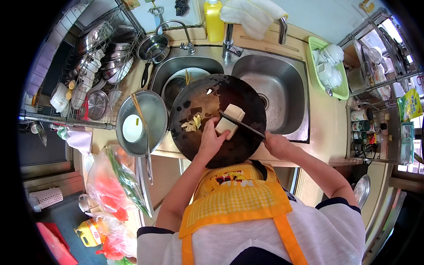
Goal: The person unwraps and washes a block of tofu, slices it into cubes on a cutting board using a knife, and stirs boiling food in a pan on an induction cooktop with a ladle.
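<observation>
A pale block, perhaps tofu point(235, 111), rests on a round dark cutting board point(207, 150) that lies partly over the double sink. A knife point(243, 126) crosses the block, its blade between the block's upper and lower parts. My right hand point(276, 145) is closed round the knife's handle at the board's right edge. My left hand point(212, 138) holds the lower part of the block between thumb and fingers. Chopped pale and yellowish pieces point(191, 124) lie on the board left of my left hand, and a small white piece point(209, 92) lies near its top.
A metal bowl point(152, 114) with chopsticks and a white dish stands left of the board. Behind are the right sink basin point(276, 88), a faucet point(228, 44) and a yellow bottle point(213, 22). A green basket point(342, 90) of crockery stands at the right.
</observation>
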The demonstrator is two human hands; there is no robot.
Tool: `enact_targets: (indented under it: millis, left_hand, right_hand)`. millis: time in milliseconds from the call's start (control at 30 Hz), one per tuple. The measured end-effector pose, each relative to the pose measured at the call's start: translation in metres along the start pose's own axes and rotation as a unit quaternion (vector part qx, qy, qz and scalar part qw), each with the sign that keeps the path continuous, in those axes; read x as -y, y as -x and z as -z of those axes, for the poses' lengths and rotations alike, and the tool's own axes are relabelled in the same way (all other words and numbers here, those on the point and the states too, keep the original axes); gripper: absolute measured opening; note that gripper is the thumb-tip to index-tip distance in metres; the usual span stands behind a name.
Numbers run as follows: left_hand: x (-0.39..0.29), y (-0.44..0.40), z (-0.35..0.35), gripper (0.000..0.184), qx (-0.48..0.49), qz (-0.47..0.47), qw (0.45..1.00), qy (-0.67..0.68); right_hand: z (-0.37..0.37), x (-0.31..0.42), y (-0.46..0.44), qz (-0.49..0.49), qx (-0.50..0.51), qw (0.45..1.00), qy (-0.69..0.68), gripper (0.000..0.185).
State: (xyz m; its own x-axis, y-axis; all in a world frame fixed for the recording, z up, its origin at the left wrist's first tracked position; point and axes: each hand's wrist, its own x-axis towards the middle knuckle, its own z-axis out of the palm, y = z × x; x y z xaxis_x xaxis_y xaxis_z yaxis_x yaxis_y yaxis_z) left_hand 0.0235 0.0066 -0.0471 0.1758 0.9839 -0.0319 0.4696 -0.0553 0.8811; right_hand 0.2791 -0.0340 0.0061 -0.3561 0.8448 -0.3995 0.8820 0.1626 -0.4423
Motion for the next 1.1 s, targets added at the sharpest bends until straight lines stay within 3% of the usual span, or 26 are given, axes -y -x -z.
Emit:
enact_targets:
  millis: [133, 233, 333, 433, 533, 667, 767, 900, 1100]
  left_hand:
    - [0.002, 0.005, 0.005, 0.063, 0.001, -0.020, 0.999, -0.049]
    - [-0.004, 0.012, 0.008, 0.066, 0.048, 0.027, 0.996, -0.067]
    - [0.006, 0.016, 0.007, 0.069, 0.093, 0.068, 0.993, 0.020]
    - [-0.006, 0.025, 0.015, 0.062, 0.079, -0.034, 0.993, -0.084]
    - [-0.008, 0.030, 0.015, 0.056, 0.075, -0.024, 0.996, -0.040]
    - [-0.019, 0.035, -0.003, 0.046, -0.078, 0.003, 0.993, 0.085]
    - [-0.010, 0.026, -0.018, 0.049, -0.151, -0.036, 0.987, 0.036]
    - [0.001, 0.024, -0.026, 0.058, -0.141, -0.071, 0.987, -0.039]
    - [-0.003, 0.031, -0.016, 0.058, -0.134, -0.098, 0.985, -0.050]
  right_hand:
    - [0.013, 0.011, 0.005, 0.000, -0.014, 1.000, -0.005, 0.019]
    - [0.010, 0.011, 0.012, 0.017, -0.046, 0.998, -0.029, 0.020]
    - [0.018, 0.018, 0.020, -0.013, -0.040, 0.997, -0.072, 0.021]
    - [0.024, 0.023, 0.028, -0.012, -0.045, 0.994, -0.094, 0.020]
    - [0.031, 0.032, 0.035, -0.022, -0.046, 0.992, -0.115, 0.019]
    - [0.039, 0.045, 0.047, -0.038, -0.056, 0.989, -0.131, 0.017]
    - [0.039, 0.051, 0.054, -0.030, -0.067, 0.986, -0.149, 0.016]
    - [0.026, 0.055, 0.059, -0.019, -0.065, 0.990, -0.125, 0.015]
    - [0.001, 0.057, 0.056, -0.020, -0.089, 0.988, -0.123, 0.014]
